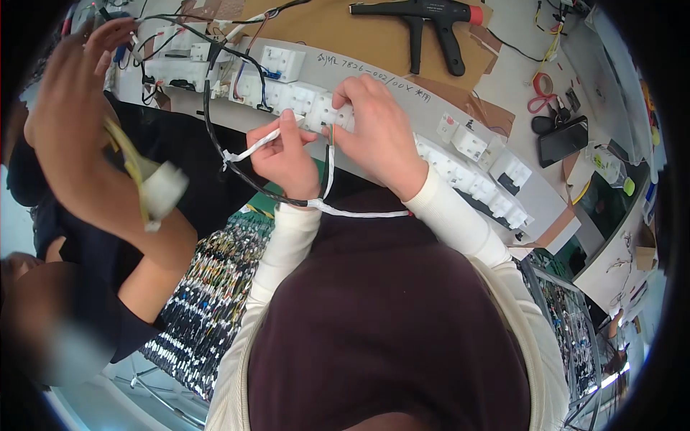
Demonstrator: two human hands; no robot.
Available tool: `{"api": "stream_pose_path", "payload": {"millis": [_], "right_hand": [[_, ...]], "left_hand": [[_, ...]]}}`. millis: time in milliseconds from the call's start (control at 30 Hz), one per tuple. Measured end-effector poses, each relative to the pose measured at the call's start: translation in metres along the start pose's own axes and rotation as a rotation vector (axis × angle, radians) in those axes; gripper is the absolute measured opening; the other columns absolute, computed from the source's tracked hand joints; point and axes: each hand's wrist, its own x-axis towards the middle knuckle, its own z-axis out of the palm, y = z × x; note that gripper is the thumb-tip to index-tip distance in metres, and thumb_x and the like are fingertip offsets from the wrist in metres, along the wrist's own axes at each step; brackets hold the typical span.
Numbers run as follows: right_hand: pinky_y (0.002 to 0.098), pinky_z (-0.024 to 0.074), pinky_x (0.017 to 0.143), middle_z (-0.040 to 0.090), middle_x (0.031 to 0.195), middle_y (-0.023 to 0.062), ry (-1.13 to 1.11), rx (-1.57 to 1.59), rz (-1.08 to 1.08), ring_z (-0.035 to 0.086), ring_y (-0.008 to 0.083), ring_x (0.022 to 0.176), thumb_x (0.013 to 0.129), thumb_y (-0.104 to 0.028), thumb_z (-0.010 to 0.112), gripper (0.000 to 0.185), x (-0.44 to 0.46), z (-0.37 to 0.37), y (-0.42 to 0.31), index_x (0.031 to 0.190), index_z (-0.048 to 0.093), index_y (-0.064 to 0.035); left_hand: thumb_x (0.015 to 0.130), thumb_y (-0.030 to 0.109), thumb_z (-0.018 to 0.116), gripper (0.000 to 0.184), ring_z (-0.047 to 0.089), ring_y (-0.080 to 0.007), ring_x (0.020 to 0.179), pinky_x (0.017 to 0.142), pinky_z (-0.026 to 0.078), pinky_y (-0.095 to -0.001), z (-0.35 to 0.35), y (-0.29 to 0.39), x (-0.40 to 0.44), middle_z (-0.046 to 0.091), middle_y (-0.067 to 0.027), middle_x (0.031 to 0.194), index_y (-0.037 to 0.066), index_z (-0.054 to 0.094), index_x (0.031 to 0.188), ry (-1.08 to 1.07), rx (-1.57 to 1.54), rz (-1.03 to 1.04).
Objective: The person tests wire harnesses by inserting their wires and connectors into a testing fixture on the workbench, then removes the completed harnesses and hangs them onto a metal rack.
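My left hand [289, 164] is closed around a white-taped branch [256, 146] of a wiring harness, the thumb pressed along it. The harness's black-wrapped trunk [248, 174] loops down from the upper left and passes by my left wrist. My right hand [384, 136] pinches thin coloured wires [330, 135] at the end of another white-taped branch [330, 172]. Those wires meet the near edge of a white connector block [329, 111] on the board; whether they are seated in it is hidden by my fingers. A third white-taped branch [366, 213] hangs across my front.
More white blocks [467, 176] line the board [431, 108], which has handwriting. Beyond lie a black tool with a red end [436, 20], red-handled scissors [541, 93] and a phone [563, 141]. At left, a co-worker's raised arm [86, 151] is close. Bundled harnesses [215, 287] hang below.
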Motion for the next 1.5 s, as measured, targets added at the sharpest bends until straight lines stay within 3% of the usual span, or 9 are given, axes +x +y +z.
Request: {"api": "stream_pose_path", "payload": {"millis": [100,233,567,667,733,833,1267,1333,1500], "right_hand": [[0.0411,0.0473,0.078,0.056,0.095,0.0097,-0.009,-0.010,0.003,0.057,0.0328,0.098,0.071,-0.013,0.079,0.035,0.000,-0.001,0.000,0.095,0.054,-0.0072],[0.0412,0.0476,0.078,0.056,0.096,0.0095,-0.007,-0.006,0.000,0.057,0.0327,0.098,0.071,-0.013,0.079,0.035,0.000,0.000,0.000,0.096,0.054,-0.0075],[0.0418,0.0484,0.076,0.056,0.096,0.0087,-0.003,-0.027,-0.018,0.058,0.0319,0.098,0.073,-0.015,0.078,0.034,-0.002,0.001,0.001,0.097,0.054,-0.0082],[0.0420,0.0488,0.075,0.056,0.097,0.0084,0.005,-0.034,-0.041,0.058,0.0317,0.099,0.073,-0.014,0.077,0.034,-0.002,0.000,0.002,0.097,0.054,-0.0084],[0.0421,0.0490,0.075,0.056,0.098,0.0082,0.013,-0.023,-0.047,0.058,0.0315,0.099,0.073,-0.014,0.076,0.033,-0.002,0.000,0.001,0.098,0.054,-0.0086],[0.0417,0.0497,0.073,0.055,0.098,0.0077,0.001,-0.029,-0.020,0.058,0.0308,0.099,0.073,-0.011,0.074,0.032,-0.003,-0.001,0.000,0.097,0.054,-0.0089],[0.0417,0.0514,0.070,0.051,0.095,0.0078,0.058,0.019,-0.025,0.056,0.0291,0.094,0.070,-0.006,0.069,0.030,-0.002,0.005,0.004,0.095,0.053,-0.0094],[0.0415,0.0516,0.070,0.051,0.096,0.0080,0.044,0.027,-0.012,0.055,0.0290,0.095,0.069,-0.005,0.069,0.030,-0.002,0.005,0.003,0.094,0.052,-0.0092],[0.0411,0.0524,0.070,0.050,0.096,0.0081,0.049,0.022,-0.004,0.055,0.0291,0.094,0.070,-0.005,0.068,0.031,-0.003,0.005,0.002,0.096,0.052,-0.0092]], "left_hand": [[0.092,0.002,0.068,0.019,0.055,-0.0104,0.048,0.043,0.044,-0.0230,0.006,-0.013,-0.002,0.058,-0.0088,0.079,0.001,0.049,0.094,-0.016,-0.037,0.115],[0.092,0.000,0.068,0.020,0.055,-0.0073,0.067,0.058,0.045,-0.0228,-0.003,-0.026,-0.001,0.054,-0.0051,0.081,0.002,0.049,0.094,0.038,0.032,0.141],[0.087,0.009,0.077,0.022,0.045,-0.0071,0.073,0.062,0.035,-0.0241,-0.006,-0.009,0.003,0.054,-0.0015,0.087,0.003,0.056,0.089,-0.036,0.318,0.194],[0.088,0.013,0.078,0.023,0.045,-0.0071,0.076,0.067,0.038,-0.0253,-0.002,-0.005,0.003,0.055,-0.0007,0.087,0.004,0.057,0.092,0.017,0.378,0.159],[0.090,0.017,0.076,0.022,0.050,-0.0076,0.079,0.068,0.040,-0.0244,0.005,-0.001,0.000,0.057,-0.0005,0.087,0.005,0.057,0.093,0.069,0.058,-0.037],[0.093,0.018,0.073,0.020,0.055,-0.0086,0.081,0.070,0.043,-0.0235,0.010,0.011,-0.009,0.060,-0.0021,0.089,0.005,0.057,0.095,0.141,0.002,-0.189],[0.097,0.015,0.068,0.016,0.055,-0.0083,0.073,0.064,0.046,-0.0225,0.008,-0.005,-0.011,0.063,-0.0054,0.091,0.003,0.057,0.098,0.163,0.159,-0.023],[0.097,0.012,0.067,0.016,0.056,-0.0100,0.075,0.065,0.047,-0.0229,0.007,-0.009,-0.008,0.062,-0.0074,0.097,0.002,0.055,0.098,0.121,0.320,0.168],[0.097,0.009,0.065,0.015,0.059,-0.0133,0.084,0.070,0.051,-0.0258,-0.006,-0.028,-0.007,0.061,-0.0095,0.103,0.001,0.053,0.099,0.183,0.279,0.148]]}}
